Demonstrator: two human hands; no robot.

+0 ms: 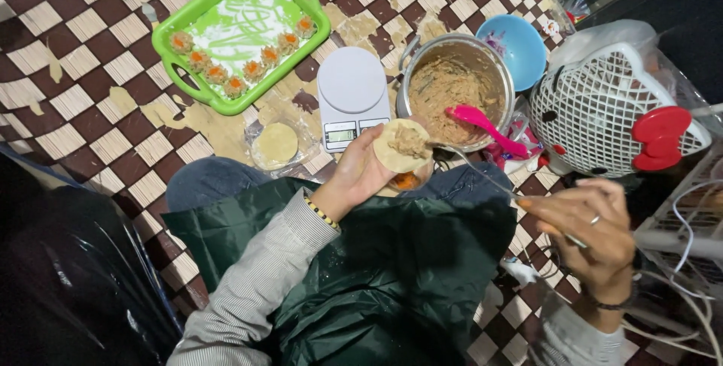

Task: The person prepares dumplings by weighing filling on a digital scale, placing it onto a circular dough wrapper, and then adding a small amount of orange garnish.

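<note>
Head view, looking straight down on a seated person, checkered floor covering ahead. Left hand is raised palm-up over the lap, fingers cupped under a round dough wrapper that carries a mound of brown filling. Right hand sits well to the right, fingers pinched on the handle end of a thin metal spoon; the spoon's tip touches the filling on the wrapper.

Edges and room: steel pot of the same filling stands just beyond the wrapper, pink spatula leaning over its near rim. White kitchen scale is just left of the pot. Green tray lies farther left, with a diagonal row of finished dumplings along its near edge. Stack of spare wrappers in clear plastic rests near the left wrist. Blue bowl and white mesh basket with red bow crowd the right side. Open floor remains between tray and knee.

Wrapper rests across the left fingers, edges overhanging the fingertips.
</note>
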